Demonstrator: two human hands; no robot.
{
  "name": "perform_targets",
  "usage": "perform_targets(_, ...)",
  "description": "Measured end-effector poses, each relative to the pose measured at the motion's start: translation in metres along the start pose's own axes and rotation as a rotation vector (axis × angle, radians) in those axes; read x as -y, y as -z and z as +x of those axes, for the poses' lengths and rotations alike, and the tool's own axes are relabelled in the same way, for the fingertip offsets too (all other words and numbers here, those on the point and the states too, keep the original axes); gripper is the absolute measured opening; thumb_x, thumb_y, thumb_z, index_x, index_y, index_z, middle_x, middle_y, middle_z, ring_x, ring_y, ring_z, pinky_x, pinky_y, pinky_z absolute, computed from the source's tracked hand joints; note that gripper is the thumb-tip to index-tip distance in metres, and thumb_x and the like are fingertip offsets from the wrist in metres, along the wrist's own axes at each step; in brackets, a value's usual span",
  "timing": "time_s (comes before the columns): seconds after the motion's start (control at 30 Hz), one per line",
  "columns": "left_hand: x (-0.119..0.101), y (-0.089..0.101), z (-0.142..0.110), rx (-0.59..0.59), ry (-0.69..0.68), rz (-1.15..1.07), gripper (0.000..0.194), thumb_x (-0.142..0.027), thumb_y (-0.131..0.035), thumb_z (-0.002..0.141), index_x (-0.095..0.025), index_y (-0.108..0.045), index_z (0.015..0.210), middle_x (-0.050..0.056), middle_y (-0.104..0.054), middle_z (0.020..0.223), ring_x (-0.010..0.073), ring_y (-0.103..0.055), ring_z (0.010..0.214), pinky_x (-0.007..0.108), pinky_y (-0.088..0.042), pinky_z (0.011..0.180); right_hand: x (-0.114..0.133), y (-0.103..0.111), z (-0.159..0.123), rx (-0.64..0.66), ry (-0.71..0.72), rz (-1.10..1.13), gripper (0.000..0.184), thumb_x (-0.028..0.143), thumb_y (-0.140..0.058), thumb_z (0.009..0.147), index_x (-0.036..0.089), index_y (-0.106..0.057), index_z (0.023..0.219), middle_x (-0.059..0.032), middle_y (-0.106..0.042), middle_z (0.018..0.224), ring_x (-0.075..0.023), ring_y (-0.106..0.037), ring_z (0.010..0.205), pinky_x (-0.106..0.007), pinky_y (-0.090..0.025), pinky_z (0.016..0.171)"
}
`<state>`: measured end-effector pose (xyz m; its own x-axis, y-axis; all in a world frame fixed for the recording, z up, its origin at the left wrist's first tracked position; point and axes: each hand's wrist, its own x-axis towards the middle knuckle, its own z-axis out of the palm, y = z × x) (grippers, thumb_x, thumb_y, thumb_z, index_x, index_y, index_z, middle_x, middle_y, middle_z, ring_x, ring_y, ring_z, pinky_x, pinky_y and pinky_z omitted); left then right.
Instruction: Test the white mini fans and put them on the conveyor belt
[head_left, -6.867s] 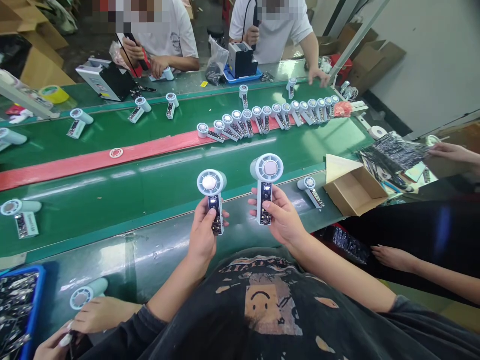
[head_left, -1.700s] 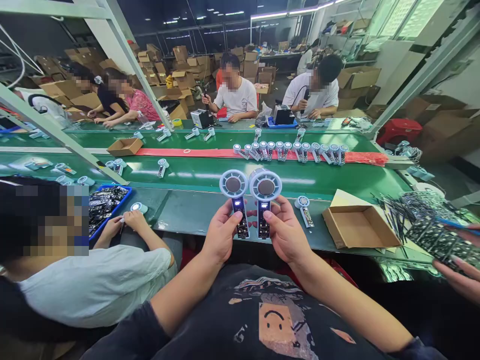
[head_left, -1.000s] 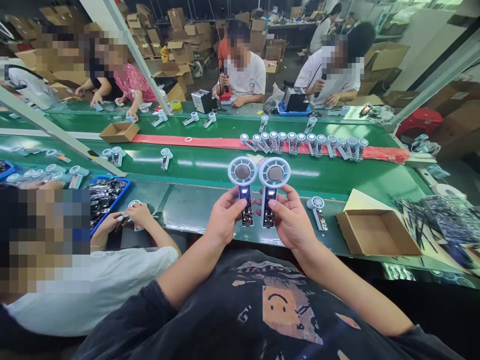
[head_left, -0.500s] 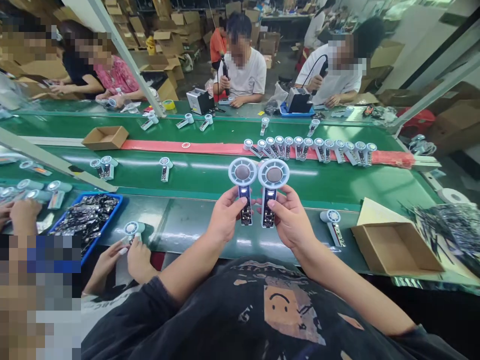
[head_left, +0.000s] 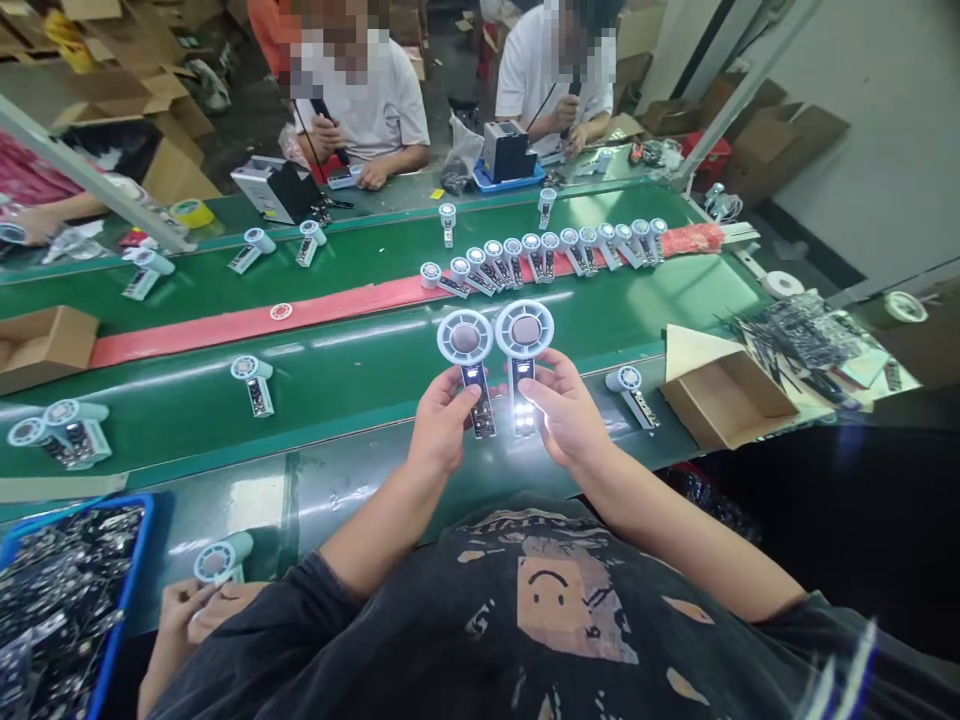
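Note:
My left hand (head_left: 439,430) grips the bare circuit-board handle of a small white handheld fan (head_left: 466,342), thumb on the board. My right hand (head_left: 566,415) grips a second fan (head_left: 524,332) the same way, and a bright white light glows on its board by my thumb. Both fans stand upright side by side, round heads nearly touching, above the near edge of the green conveyor belt (head_left: 352,370).
A row of several fans (head_left: 540,255) lies along a red strip on the belt. One loose fan (head_left: 632,390) and an open cardboard box (head_left: 724,398) are to my right. A blue tray (head_left: 67,590) of parts and a neighbour's hand (head_left: 196,610) are at my left. Workers sit across the belt.
My view tipped down and swung right. The two fans stay held together in my hands. A bright white light has come on at the right fan's board.

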<state>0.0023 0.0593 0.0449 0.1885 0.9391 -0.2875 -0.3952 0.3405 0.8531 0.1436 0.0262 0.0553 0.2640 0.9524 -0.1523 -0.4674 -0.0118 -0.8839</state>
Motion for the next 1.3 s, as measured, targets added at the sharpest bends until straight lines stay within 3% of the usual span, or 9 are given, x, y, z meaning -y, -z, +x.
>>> perform_targets(0.27,0.004,0.002,0.004,0.017,0.053,-0.022,0.048,-0.035,-0.084,0.062,-0.018,-0.068,0.104,0.010,-0.073,0.110,0.0289,-0.074,0.092,0.035,-0.059,0.067,-0.004,0.001,0.000,-0.004,-0.028,0.010,0.043,0.029,-0.080,0.068,0.029,-0.056,0.104,0.0018,-0.072,0.093,-0.0202,-0.071,0.081,-0.042,-0.057,0.084)
perform_targets(0.63,0.001,0.006,-0.002,-0.088,0.044,-0.017,0.045,-0.034,-0.086,0.058,-0.019,-0.070,0.097,0.005,-0.074,0.100,0.0225,-0.072,0.084,0.028,-0.055,0.060,-0.006,-0.003,0.000,0.051,-0.129,0.030,0.048,0.034,-0.083,0.067,0.030,-0.056,0.106,0.0022,-0.070,0.093,-0.0235,-0.072,0.087,-0.042,-0.061,0.077)
perform_targets(1.07,0.005,0.010,-0.001,-0.011,0.050,-0.028,0.046,-0.037,-0.084,0.062,-0.019,-0.068,0.100,0.007,-0.074,0.110,0.0231,-0.073,0.085,0.030,-0.056,0.062,-0.012,-0.001,-0.005,0.047,-0.086,-0.008,0.049,0.037,-0.082,0.070,0.030,-0.056,0.110,0.0006,-0.069,0.100,-0.0229,-0.071,0.089,-0.042,-0.063,0.076)
perform_targets(1.3,0.008,0.015,-0.002,-0.026,0.053,-0.017,0.041,-0.034,-0.082,0.064,-0.020,-0.071,0.100,0.007,-0.074,0.106,0.0255,-0.072,0.092,0.037,-0.058,0.076,-0.016,0.000,-0.007,0.051,-0.099,-0.005,0.050,0.036,-0.083,0.069,0.031,-0.054,0.109,0.0015,-0.069,0.098,-0.0220,-0.070,0.088,-0.042,-0.061,0.078)
